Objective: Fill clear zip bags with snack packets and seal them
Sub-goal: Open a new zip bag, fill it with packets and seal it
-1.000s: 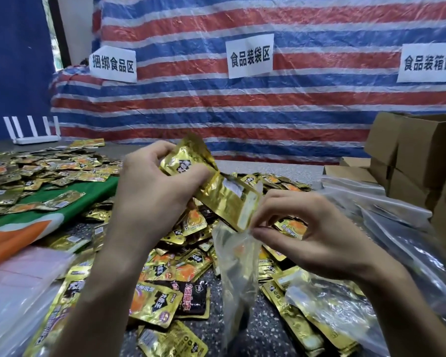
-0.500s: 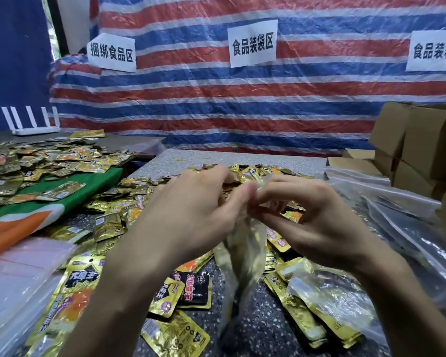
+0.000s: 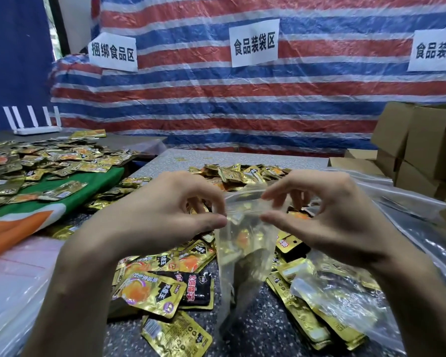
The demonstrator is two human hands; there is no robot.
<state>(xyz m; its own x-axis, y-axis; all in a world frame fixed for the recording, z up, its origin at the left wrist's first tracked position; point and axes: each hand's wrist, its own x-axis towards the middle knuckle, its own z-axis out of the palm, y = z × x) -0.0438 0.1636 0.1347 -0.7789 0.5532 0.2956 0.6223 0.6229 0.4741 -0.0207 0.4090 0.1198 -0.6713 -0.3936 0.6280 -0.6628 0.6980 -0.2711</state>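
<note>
A clear zip bag (image 3: 245, 243) hangs upright between my hands above the table, with gold snack packets showing through its plastic. My left hand (image 3: 165, 212) pinches the left end of the bag's top edge between thumb and fingers. My right hand (image 3: 317, 212) pinches the right end of the same edge. Several loose gold snack packets (image 3: 150, 292) lie scattered on the speckled table (image 3: 258, 328) under and behind the bag. One black packet (image 3: 196, 287) lies among them.
A green and orange cloth (image 3: 62, 199) at the left carries more gold packets. Clear empty bags (image 3: 410, 202) are heaped at the right, with cardboard boxes (image 3: 428, 148) behind them. A stack of plastic (image 3: 8, 292) lies at the near left. A striped tarp with paper signs hangs behind.
A second ago my left hand pushed gold packets into the bag's mouth. The packets are now inside, and both hands have spread apart along the bag's top edge.
</note>
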